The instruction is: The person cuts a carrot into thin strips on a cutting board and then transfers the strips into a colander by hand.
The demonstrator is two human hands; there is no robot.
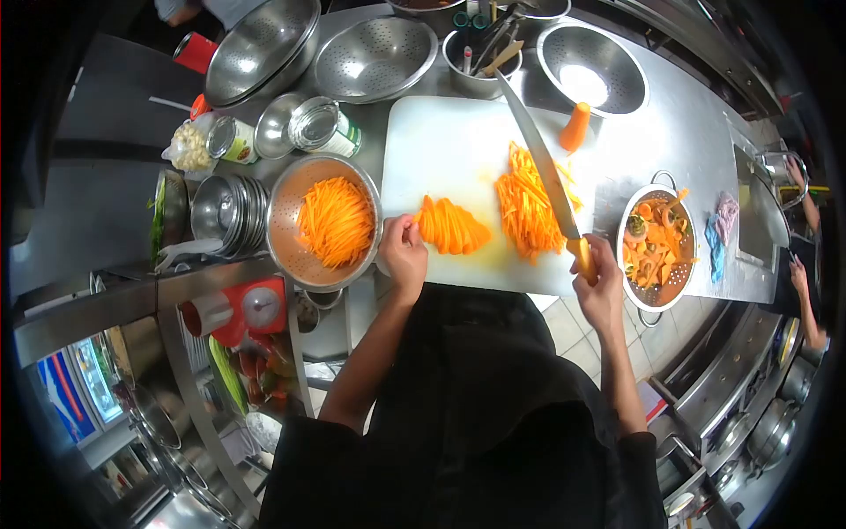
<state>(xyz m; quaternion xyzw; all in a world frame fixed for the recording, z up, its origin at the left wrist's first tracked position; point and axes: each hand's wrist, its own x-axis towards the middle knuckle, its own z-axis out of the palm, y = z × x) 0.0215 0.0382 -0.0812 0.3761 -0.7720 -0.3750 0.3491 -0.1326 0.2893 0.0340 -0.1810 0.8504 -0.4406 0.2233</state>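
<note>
My right hand (599, 280) grips the yellow handle of a long kitchen knife (539, 152), its blade angled up and left above a pile of carrot strips (527, 207). On the white cutting board (432, 132), overlapping carrot slices (451, 227) lie fanned out. My left hand (405, 254) has its fingers pinched at the left end of these slices. A carrot piece (575, 128) stands near the board's upper right corner. Left of the board, a colander (282, 225) holds more carrot strips.
A white colander (629, 282) with peels and carrot ends stands at right, near cloths (718, 231) and a sink (756, 207). Steel colanders (374, 57), a utensil pot (480, 84) and cans (324, 128) line the back and left. Another person's hand (798, 275) shows far right.
</note>
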